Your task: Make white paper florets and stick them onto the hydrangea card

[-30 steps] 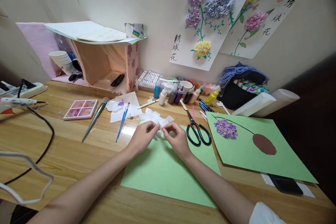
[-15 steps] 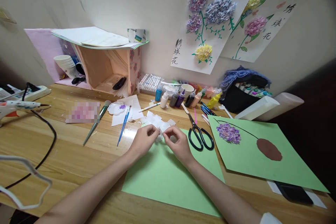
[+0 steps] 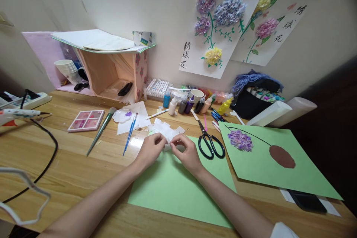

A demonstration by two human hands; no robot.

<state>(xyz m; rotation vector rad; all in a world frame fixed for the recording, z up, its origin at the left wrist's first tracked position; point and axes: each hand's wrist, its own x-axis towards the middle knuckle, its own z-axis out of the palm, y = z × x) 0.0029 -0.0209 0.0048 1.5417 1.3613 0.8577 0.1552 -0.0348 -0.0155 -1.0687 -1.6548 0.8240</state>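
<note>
My left hand (image 3: 150, 150) and my right hand (image 3: 187, 151) meet over the far edge of a blank green paper sheet (image 3: 178, 186). Both pinch one small white paper piece (image 3: 167, 144) between their fingertips. Just beyond them lies a pile of white paper scraps (image 3: 165, 128). Black-handled scissors (image 3: 209, 142) rest right of my right hand. Further right is a second green sheet (image 3: 275, 167) carrying a purple paper flower (image 3: 240, 140) with a black stem and a brown oval.
Blue brushes (image 3: 129, 131), a green brush (image 3: 100, 130), a pink paint palette (image 3: 86, 119) and paint bottles (image 3: 189, 103) lie on the wooden table (image 3: 72, 163). A glue gun (image 3: 16, 113) and black cable (image 3: 44, 148) are left. A phone (image 3: 306, 200) lies right.
The hands have stayed together on the white piece, with the fingers shifting slightly as they work it. The view has drifted a little.
</note>
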